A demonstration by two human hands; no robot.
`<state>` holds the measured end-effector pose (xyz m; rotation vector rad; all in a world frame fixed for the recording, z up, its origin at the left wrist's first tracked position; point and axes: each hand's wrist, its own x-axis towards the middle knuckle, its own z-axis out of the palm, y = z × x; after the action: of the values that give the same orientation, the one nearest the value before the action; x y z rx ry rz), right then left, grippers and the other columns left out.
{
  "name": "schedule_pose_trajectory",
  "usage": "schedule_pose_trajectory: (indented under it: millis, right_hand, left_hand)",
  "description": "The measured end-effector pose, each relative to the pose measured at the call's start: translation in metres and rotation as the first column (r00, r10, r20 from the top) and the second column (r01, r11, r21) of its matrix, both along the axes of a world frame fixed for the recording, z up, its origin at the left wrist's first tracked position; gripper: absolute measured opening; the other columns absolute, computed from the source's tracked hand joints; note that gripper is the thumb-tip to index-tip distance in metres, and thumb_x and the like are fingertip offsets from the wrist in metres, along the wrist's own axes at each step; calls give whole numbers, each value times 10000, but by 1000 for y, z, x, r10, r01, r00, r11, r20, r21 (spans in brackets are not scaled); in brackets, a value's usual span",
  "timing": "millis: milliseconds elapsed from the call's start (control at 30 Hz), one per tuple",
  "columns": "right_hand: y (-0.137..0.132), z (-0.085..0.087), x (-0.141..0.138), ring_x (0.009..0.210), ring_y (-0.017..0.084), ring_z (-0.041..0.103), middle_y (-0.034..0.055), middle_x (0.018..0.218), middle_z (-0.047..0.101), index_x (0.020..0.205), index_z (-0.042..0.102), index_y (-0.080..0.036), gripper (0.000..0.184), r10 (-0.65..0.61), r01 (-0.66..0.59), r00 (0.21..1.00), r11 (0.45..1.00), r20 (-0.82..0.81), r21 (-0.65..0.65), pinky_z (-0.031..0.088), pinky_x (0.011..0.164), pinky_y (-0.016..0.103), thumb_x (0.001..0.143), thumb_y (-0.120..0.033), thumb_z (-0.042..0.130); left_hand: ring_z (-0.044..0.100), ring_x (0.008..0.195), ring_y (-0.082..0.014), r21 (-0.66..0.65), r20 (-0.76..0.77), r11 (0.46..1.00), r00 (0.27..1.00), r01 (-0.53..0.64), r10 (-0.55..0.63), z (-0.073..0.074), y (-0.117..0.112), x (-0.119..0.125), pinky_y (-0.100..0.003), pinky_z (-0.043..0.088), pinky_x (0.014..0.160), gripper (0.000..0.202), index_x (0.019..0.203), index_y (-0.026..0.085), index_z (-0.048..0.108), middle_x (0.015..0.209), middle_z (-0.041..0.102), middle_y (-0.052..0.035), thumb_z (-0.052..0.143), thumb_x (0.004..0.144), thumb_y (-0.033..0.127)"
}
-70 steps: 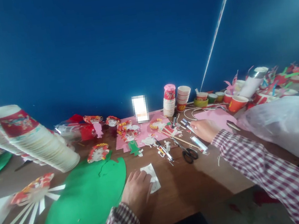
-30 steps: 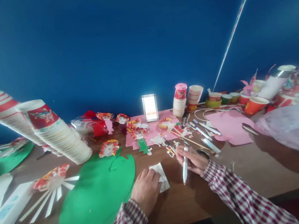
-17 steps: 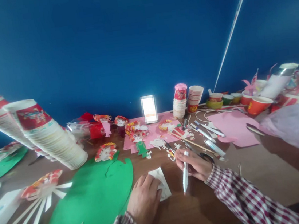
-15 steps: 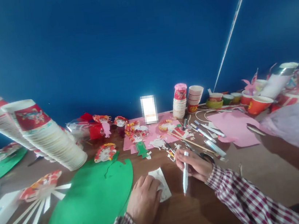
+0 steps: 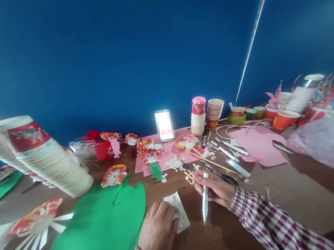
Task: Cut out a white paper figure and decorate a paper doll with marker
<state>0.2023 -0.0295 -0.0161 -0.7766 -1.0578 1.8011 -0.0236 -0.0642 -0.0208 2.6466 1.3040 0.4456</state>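
Note:
My right hand [image 5: 215, 186] grips a white marker [image 5: 206, 198] between thumb and fingers, its reddish tip pointing down just above the brown table. To its left, my left hand [image 5: 160, 228] rests with curled fingers on a small piece of white paper [image 5: 178, 211], pressing or pinching its left edge; the fingertips are partly hidden. A green paper sheet [image 5: 100, 228] with a rounded edge lies left of my left hand. Beyond the hands stands or lies a small paper doll [image 5: 154, 165] with a green body and red-yellow hair.
Leaning paper cup stacks [image 5: 48, 157] rise at left near a cut, fanned-out cup [image 5: 38, 224]. Pink sheets [image 5: 259, 145], pens [image 5: 225, 150], scissors [image 5: 229, 178] and paper scraps lie beyond my right hand. Orange cups [image 5: 285, 119] and a plastic bag [image 5: 330, 146] are at right.
The whole view has shifted slightly, with things now a little further left and lower. Both hands keep nearly the same pose on the paper and the marker.

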Motion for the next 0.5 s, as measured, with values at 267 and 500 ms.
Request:
schedule_pose_trajectory:
  millis: [267,500]
  right_hand:
    - [-1,2,0,372,29,272,-55,536,483,765,491,-164,246,-6,6,1000,1000,-11,3,193,327,147,807,-381,598]
    - [-1,2,0,388,31,270,-56,543,469,731,486,-165,244,-21,21,1000,1000,10,5,190,345,156,805,-369,600]
  left_hand:
    - [491,871,-228,-31,-10,1000,1000,7,-7,-1,1,0,-413,430,774,176,945,206,581,922,566,-63,430,856,208]
    - [491,856,-221,0,-31,1000,999,15,-15,-2,1,0,-411,430,774,208,937,200,586,896,569,-61,387,878,202]
